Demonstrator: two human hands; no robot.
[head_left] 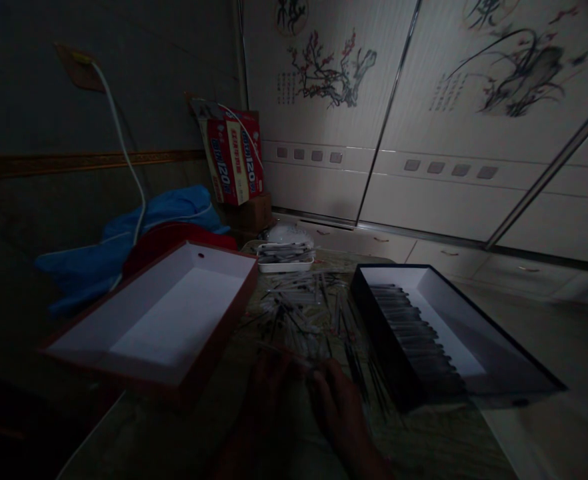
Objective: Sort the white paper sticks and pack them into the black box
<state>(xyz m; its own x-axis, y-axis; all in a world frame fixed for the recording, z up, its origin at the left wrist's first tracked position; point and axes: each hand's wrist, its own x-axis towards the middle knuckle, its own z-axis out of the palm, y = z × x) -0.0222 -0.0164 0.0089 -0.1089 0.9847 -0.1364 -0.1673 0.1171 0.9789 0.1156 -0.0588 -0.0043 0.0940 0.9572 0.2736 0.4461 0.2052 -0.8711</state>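
Observation:
In the dim light at the bottom centre, my left hand (268, 381) and my right hand (338, 403) are close together above the table, fingers bent and pinching. A thin pale pen tube (299, 361) runs between them, held at both sides; its details are dark and blurred. Just beyond my hands lies a loose pile of clear pen tubes (294, 293) mixed with dark thin parts. Several dark slender sticks (357, 370) lie to the right of my right hand.
A red-sided open box (221, 340) with a white inside stands on the left. On the right, a black open box (374, 347) holds a row of pens (411, 327). Behind the pile is a filled white tray (287, 268). Cartons (234, 160), blue cloth (169, 207) and cabinets stand farther back.

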